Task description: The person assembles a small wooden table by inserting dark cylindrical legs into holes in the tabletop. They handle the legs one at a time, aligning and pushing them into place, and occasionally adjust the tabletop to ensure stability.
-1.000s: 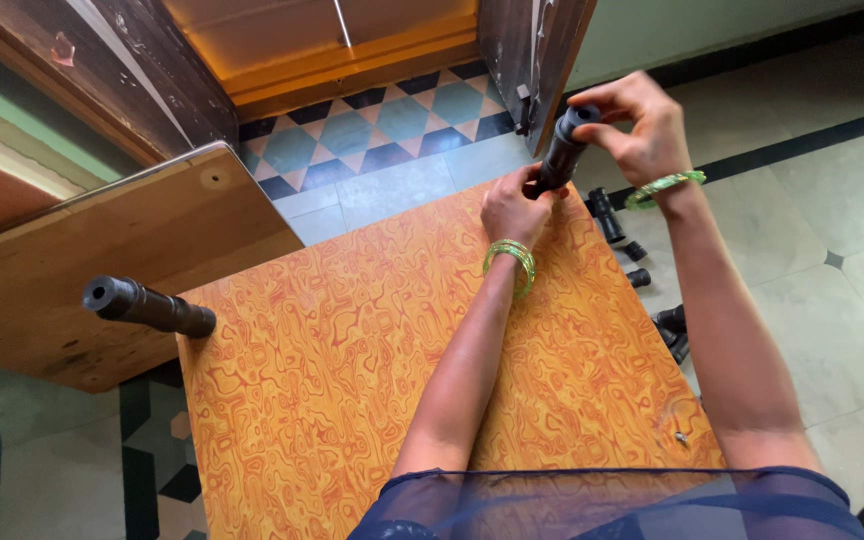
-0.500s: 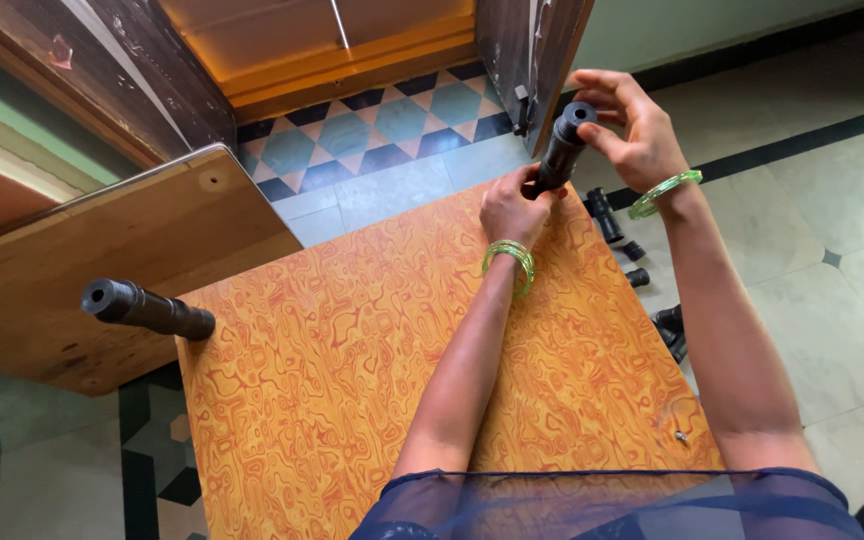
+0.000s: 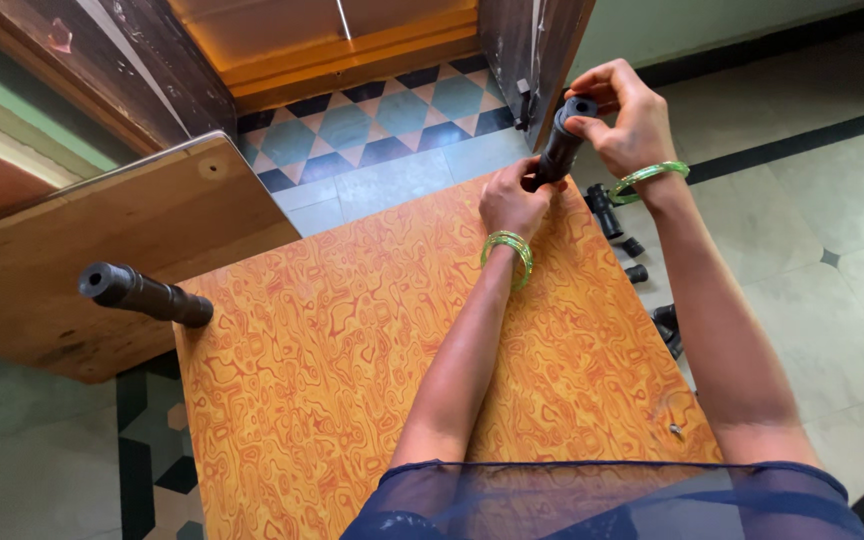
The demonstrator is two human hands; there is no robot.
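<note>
An orange patterned board (image 3: 352, 360) lies flat in front of me. At its far right corner a black cylindrical leg (image 3: 562, 145) stands upright. My left hand (image 3: 514, 198) grips the leg's lower end against the board. My right hand (image 3: 624, 112) is closed around the leg's top. A green bangle sits on each wrist. A second black leg (image 3: 144, 293) sticks out from the board's far left corner.
Several small black parts (image 3: 620, 222) lie on the tiled floor to the right of the board. A plain wooden board (image 3: 102, 250) rests at the left. A wooden door frame (image 3: 527, 50) and chequered tiles (image 3: 372, 125) are beyond.
My right hand has shifted slightly on the top of the leg. The left hand and the board have stayed in place.
</note>
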